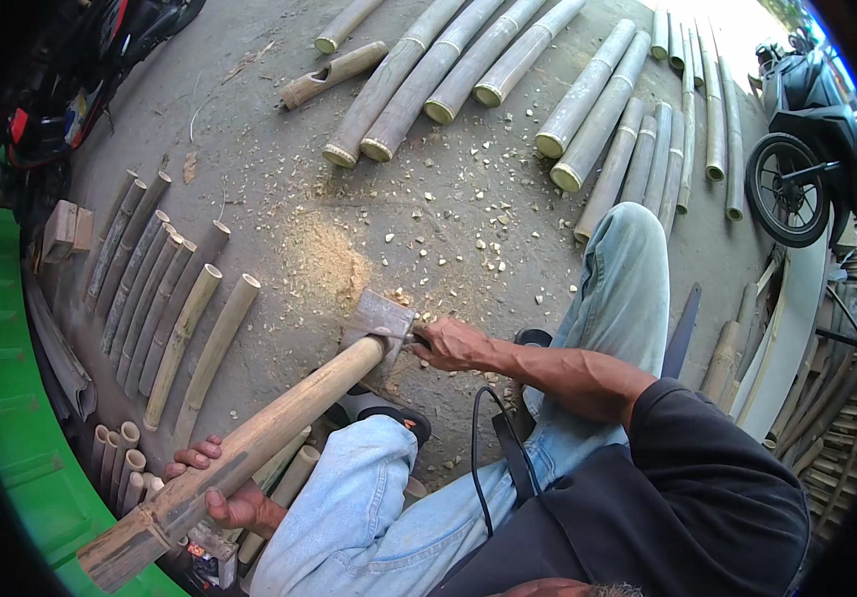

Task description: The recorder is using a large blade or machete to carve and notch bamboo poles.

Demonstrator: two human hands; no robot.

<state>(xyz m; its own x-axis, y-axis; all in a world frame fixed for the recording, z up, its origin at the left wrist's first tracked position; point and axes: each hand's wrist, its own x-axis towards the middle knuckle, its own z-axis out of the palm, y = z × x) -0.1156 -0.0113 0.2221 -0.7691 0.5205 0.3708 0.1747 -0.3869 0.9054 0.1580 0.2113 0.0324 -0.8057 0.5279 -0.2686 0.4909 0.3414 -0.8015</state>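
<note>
My left hand (219, 488) is wrapped round the lower part of a thick bamboo pole (274, 423), with the fingers on one side and the thumb on the other. The pole slants up from the lower left, and its far end reaches the middle of the view. Closed on the handle of a broad-bladed cleaver (382, 312) is my right hand (451, 343). The grey blade lies at the pole's far end, seemingly against it; exact contact is hard to tell. Behind that end, sawdust (329, 261) is heaped on the ground.
Cut bamboo poles (404, 85) lie in rows ahead, with shorter pieces (150, 298) at left. Wood chips dot the concrete floor (249, 199). A handsaw (682, 328) lies right of my knee. Motorbikes (807, 149) stand at both sides; a green panel (10, 398) edges the left.
</note>
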